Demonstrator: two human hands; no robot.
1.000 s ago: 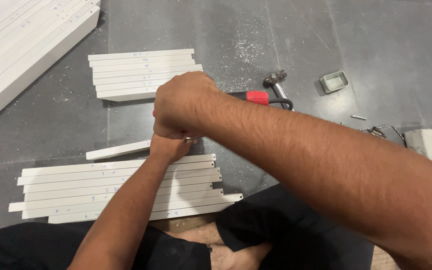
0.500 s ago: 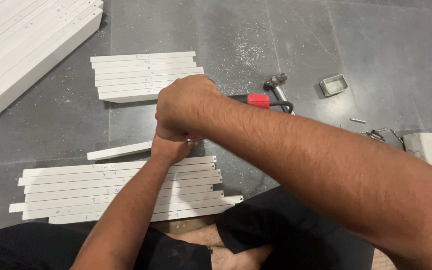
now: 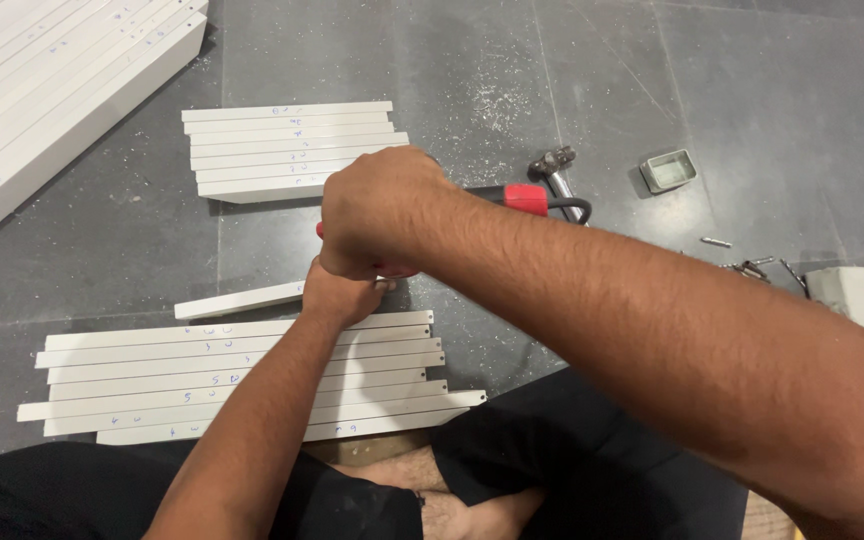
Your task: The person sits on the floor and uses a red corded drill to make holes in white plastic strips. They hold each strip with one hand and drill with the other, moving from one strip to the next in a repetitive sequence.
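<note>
One short white slat [image 3: 242, 299] lies lengthwise leftward from the left hand [image 3: 344, 293], whose fingers pinch its near end; the right hand [image 3: 377, 212], directly above, is clenched around a red-handled tool [image 3: 524, 198].

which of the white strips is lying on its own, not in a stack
The single white strip just left of the left hand, angled slightly. It lies between the far stack and the near stack, whose strips sit side by side.

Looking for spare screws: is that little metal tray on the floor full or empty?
Empty: the metal tray sits upright and its inside shows bare.
</note>
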